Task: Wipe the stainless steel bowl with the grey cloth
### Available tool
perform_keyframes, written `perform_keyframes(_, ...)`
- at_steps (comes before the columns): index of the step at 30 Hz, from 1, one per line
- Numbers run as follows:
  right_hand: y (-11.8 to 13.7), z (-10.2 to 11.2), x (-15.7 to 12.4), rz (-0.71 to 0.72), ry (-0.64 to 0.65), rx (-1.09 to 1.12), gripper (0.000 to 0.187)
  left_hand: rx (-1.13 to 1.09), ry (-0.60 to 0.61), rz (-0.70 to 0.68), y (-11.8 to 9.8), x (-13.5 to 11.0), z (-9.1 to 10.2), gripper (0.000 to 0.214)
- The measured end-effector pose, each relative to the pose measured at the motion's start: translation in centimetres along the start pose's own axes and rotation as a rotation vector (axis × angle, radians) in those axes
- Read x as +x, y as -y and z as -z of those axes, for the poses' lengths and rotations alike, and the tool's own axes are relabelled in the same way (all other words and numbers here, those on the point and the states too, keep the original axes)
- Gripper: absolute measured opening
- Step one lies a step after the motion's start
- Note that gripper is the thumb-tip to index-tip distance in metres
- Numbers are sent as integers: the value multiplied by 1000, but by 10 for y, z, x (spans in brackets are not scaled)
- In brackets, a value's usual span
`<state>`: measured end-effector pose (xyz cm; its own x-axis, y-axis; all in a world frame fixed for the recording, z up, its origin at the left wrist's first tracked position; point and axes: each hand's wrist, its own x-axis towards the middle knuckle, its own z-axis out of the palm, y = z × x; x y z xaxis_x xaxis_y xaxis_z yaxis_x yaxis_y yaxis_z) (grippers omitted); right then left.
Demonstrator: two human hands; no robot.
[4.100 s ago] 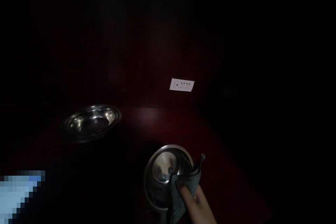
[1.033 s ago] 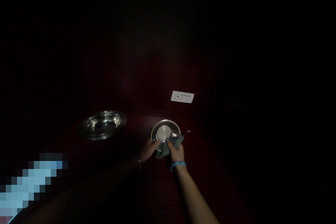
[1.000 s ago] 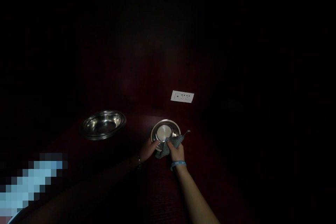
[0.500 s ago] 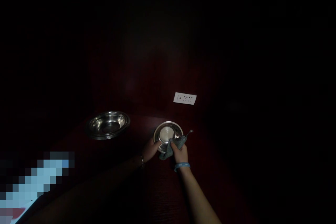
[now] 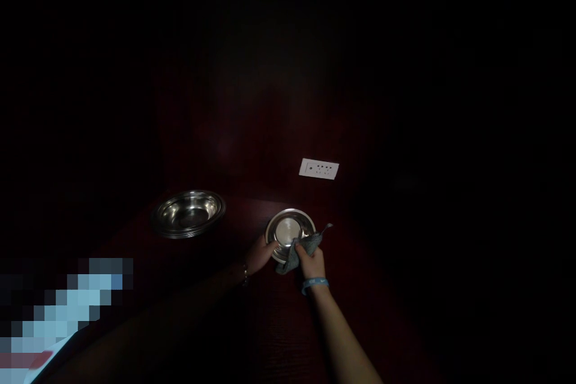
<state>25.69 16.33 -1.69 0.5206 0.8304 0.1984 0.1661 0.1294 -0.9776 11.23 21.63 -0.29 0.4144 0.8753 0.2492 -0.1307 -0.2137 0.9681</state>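
Note:
A shiny round metal plate (image 5: 288, 230) with a raised rim is held tilted in front of me. My left hand (image 5: 261, 255) grips its lower left edge, thumb over the rim and the other fingers hidden beneath. Bunched in my right hand (image 5: 312, 261) is a grey-green cloth (image 5: 310, 243), pressed against the plate's lower right side. The right thumb lies on the cloth, and one corner of it sticks out to the right. A blue wristband circles my right wrist, and a bracelet my left.
To the left, a stack of metal dishes (image 5: 191, 216) sits on the dark red tabletop (image 5: 283, 336). A white socket panel (image 5: 319, 168) is on the dark red wall behind. At the lower left is a bright, pixelated patch (image 5: 67, 312). Deep shadow covers both sides.
The whole view has shifted slightly, so everything appears a little further right. Both hands keep their grips on the plate and cloth, with hardly any movement between them.

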Motion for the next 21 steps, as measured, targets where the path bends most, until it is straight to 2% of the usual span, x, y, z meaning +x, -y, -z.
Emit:
perform_keyframes(7,-5,2,3,55,-41,-110,23,43,5,-10,-4,0,4,36)
perform_keyframes(15,1,3,-1,83,-83,-188,16,-11,12,-28,-2,4,8,39)
perform_keyframes(21,6,3,-4,108,-78,-222,15,-105,-20,39,5,7,8,41)
